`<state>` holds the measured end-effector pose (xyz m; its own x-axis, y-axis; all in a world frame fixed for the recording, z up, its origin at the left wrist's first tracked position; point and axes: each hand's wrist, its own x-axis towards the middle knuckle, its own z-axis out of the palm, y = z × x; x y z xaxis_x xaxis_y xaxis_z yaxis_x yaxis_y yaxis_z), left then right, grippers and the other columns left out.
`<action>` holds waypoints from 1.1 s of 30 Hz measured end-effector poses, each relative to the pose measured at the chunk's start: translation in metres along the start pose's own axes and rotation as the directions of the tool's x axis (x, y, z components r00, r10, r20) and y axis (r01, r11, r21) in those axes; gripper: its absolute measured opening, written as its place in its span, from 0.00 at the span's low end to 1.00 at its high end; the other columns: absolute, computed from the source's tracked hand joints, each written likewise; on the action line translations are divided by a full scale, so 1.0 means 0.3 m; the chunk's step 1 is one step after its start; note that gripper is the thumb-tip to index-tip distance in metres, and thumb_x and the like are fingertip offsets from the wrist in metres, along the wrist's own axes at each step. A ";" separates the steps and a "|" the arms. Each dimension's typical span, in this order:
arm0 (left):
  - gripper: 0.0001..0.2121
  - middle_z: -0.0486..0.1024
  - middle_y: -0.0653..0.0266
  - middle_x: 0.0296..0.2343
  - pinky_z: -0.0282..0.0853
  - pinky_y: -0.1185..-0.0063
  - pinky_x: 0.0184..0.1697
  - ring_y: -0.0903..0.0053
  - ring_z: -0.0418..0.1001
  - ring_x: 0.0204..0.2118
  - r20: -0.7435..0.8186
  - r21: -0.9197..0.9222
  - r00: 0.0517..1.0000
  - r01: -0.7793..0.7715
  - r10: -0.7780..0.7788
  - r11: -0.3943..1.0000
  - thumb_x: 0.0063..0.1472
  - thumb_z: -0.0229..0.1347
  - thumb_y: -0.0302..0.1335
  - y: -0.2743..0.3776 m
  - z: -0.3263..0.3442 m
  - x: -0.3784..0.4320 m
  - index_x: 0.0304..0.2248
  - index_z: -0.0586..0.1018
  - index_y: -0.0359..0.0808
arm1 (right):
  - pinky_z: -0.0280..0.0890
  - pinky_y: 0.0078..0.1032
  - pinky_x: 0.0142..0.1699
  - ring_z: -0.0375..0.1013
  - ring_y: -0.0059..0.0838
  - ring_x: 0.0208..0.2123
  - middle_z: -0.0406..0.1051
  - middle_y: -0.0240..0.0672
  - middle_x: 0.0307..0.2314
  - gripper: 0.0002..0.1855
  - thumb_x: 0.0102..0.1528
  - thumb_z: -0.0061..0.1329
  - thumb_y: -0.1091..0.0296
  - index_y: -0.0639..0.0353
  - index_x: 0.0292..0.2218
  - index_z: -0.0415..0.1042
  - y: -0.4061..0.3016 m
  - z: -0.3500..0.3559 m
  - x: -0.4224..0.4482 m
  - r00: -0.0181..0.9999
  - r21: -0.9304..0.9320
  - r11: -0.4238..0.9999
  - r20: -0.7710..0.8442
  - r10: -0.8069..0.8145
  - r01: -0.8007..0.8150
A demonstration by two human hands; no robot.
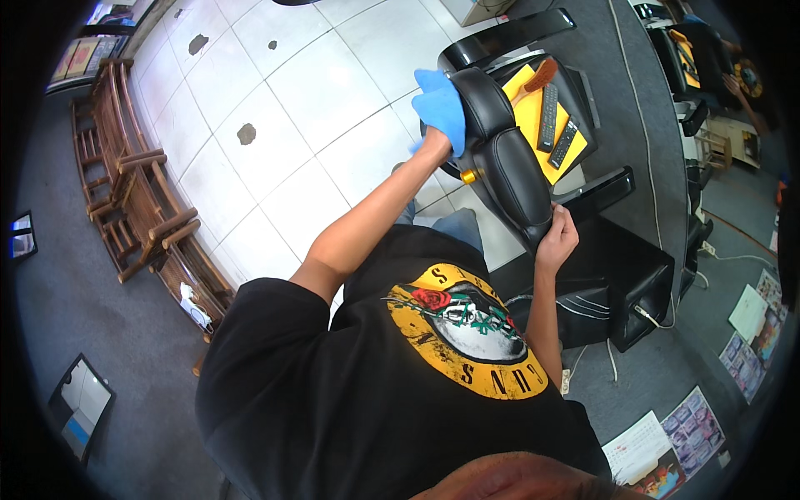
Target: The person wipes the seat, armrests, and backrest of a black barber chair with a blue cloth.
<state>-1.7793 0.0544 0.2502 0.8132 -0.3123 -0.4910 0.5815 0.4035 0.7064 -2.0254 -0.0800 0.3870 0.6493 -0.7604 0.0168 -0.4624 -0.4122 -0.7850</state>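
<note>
A blue cloth (439,106) covers most of my left hand (451,134), which presses it against the back of a black padded salon chair (478,100). The fingers beneath the cloth are hidden. My right hand (558,240) grips the lower right edge of the chair's backrest, near a rounded black cushion (515,175). A gold-coloured knob (469,177) sticks out from the backrest between my arms. Beyond the backrest, a yellow sheet (522,81) lies on the seat. On it rest a remote control (547,119), a second remote (564,142) and an orange-bristled brush (541,75).
Glossy black armrests (512,37) flank the seat. A black padded bench (637,294) stands at right, with a white cable (637,112) along the wall and a mirror (737,187) behind. Bamboo chairs (134,181) line the left wall. Dark broken patches (247,134) mark the white tiled floor (300,125).
</note>
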 end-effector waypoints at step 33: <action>0.22 0.75 0.51 0.44 0.73 0.65 0.50 0.59 0.76 0.46 0.284 0.525 0.926 -0.366 0.248 0.768 0.66 0.55 0.35 -0.107 -0.143 -0.490 0.54 0.72 0.30 | 0.66 0.22 0.38 0.71 0.18 0.30 0.77 0.36 0.25 0.18 0.69 0.43 0.67 0.76 0.39 0.78 0.005 -0.009 0.010 0.998 -0.011 0.998 -0.006 -0.063 0.063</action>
<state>-1.9166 0.1242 0.2778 0.8911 -0.4332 -0.1355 0.1372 -0.0275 0.9902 -2.0257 -0.0842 0.3874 0.6732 -0.7362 0.0699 -0.4274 -0.4645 -0.7756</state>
